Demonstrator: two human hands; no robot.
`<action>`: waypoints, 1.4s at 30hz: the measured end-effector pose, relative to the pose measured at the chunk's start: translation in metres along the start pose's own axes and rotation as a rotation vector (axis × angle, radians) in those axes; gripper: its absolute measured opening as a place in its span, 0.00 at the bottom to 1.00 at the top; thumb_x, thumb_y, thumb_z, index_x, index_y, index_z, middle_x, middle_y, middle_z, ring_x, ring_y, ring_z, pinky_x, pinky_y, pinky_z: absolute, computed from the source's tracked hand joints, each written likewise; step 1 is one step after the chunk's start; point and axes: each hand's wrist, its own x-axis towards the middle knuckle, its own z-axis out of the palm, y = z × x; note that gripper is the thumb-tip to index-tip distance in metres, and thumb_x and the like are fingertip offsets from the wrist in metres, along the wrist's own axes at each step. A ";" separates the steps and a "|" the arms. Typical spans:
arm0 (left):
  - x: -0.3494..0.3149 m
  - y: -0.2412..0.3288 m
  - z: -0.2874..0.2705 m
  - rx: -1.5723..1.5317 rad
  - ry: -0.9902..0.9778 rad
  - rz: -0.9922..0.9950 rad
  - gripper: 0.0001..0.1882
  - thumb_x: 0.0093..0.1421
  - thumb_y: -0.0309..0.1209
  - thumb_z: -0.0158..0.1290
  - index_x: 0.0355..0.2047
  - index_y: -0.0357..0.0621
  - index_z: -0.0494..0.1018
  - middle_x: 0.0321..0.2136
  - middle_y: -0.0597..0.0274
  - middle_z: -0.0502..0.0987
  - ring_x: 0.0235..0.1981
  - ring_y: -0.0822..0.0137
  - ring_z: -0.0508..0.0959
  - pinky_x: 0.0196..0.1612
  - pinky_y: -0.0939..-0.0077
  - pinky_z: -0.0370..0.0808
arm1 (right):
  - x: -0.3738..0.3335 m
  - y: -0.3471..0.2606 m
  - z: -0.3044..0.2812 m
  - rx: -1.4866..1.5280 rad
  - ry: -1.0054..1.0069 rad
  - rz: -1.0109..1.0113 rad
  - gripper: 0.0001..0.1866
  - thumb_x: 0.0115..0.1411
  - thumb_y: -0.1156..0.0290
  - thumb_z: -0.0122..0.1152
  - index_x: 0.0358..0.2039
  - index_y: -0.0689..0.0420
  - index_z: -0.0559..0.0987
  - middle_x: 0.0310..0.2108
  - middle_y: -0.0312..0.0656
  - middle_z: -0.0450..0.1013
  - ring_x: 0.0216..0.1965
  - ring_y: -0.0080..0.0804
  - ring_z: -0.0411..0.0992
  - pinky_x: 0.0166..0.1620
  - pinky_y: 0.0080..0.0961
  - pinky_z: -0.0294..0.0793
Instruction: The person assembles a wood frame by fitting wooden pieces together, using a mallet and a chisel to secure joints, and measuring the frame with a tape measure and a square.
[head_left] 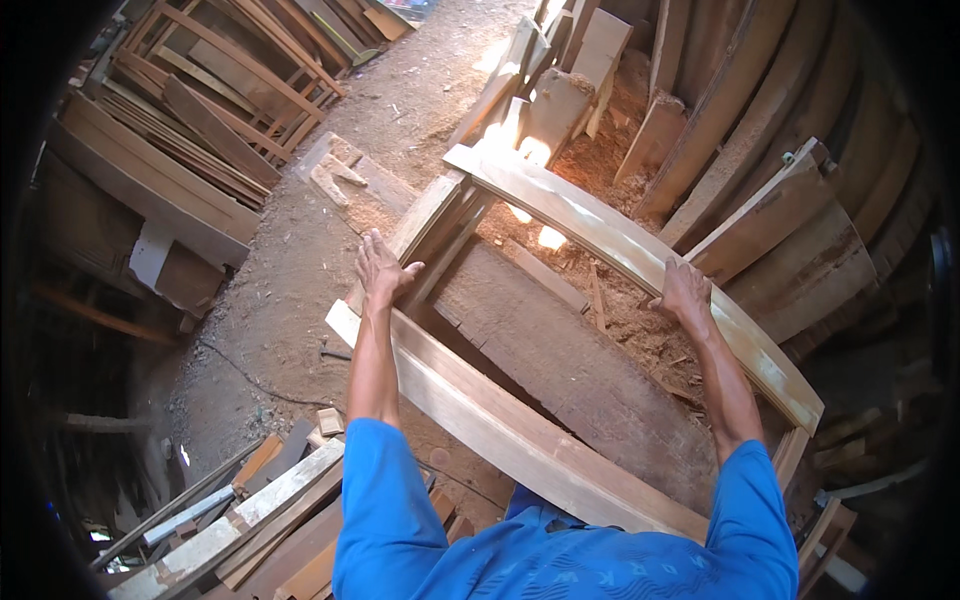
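Observation:
A large rectangular wooden frame (570, 207) lies in front of me, tilted across the view over a broad dark plank (570, 340). Its near rail (470, 410) runs close to my body. My left hand (383, 272) rests at the frame's left end, fingers stretched out and thumb spread against the short side rail (428, 215). On the far long rail, my right hand (686, 292) has its fingers curled over the edge, gripping it. The undersides of both hands are hidden. A dark metal tool, perhaps a hammer (335, 352), shows beside the near left corner.
Stacked boards and frames (230, 70) lean at the upper left. Tall curved planks (735, 110) stand at the right. Timber offcuts (240, 520) lie at the lower left. Wood shavings (640, 340) cover ground beyond the plank. A thin cable (245, 375) crosses the dirt floor.

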 end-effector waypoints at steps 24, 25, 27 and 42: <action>0.027 -0.011 0.049 -0.172 -0.118 0.009 0.46 0.45 0.53 0.74 0.62 0.48 0.71 0.56 0.48 0.76 0.59 0.41 0.73 0.63 0.43 0.67 | -0.003 0.005 0.007 -0.089 0.053 -0.066 0.29 0.47 0.62 0.76 0.47 0.61 0.78 0.45 0.53 0.77 0.51 0.55 0.75 0.50 0.50 0.77; 0.027 -0.003 0.051 -0.179 -0.122 0.015 0.46 0.45 0.53 0.74 0.62 0.48 0.71 0.56 0.48 0.76 0.59 0.41 0.73 0.63 0.43 0.67 | -0.006 0.007 0.009 -0.091 0.079 -0.062 0.28 0.47 0.63 0.76 0.47 0.62 0.78 0.44 0.53 0.77 0.50 0.55 0.76 0.50 0.50 0.77; 0.026 0.005 0.053 -0.197 -0.074 -0.033 0.46 0.44 0.51 0.74 0.62 0.48 0.71 0.55 0.47 0.76 0.59 0.41 0.73 0.63 0.44 0.67 | -0.010 0.010 0.012 -0.091 0.106 -0.056 0.28 0.47 0.63 0.76 0.47 0.62 0.78 0.44 0.53 0.77 0.49 0.55 0.76 0.50 0.50 0.77; -0.050 -0.073 0.006 -0.829 0.346 -0.575 0.39 0.74 0.52 0.42 0.69 0.26 0.56 0.66 0.28 0.62 0.68 0.41 0.65 0.70 0.53 0.61 | -0.020 0.021 0.021 -0.161 0.185 -0.038 0.31 0.48 0.63 0.78 0.51 0.59 0.76 0.43 0.49 0.77 0.48 0.51 0.76 0.50 0.46 0.77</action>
